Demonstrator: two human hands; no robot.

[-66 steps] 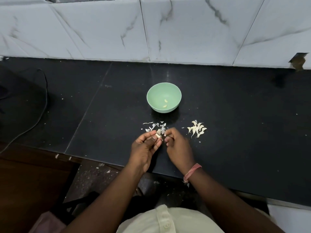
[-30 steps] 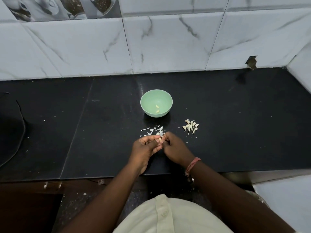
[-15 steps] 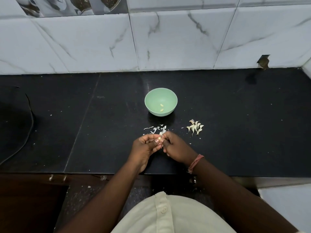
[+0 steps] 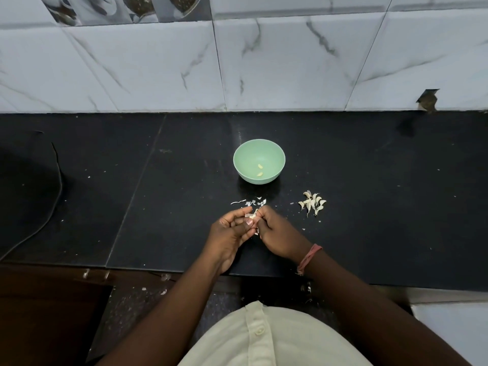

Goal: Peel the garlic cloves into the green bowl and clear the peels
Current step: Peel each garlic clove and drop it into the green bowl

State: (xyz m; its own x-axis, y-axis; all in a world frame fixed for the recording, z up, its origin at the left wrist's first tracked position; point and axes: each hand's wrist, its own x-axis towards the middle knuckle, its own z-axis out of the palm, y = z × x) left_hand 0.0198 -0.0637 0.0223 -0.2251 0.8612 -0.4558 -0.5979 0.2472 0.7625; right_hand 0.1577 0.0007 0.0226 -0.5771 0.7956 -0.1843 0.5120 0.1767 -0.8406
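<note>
Green bowl, black counter, white grey-veined tiles

Matt green bowl; black stone counter; glossy marbled tiles.

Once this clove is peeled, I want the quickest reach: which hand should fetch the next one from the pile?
Right. The pile lies on the right hand's side, with bare counter between. The left hand would have to cross over. Both now pinch the clove.
</note>
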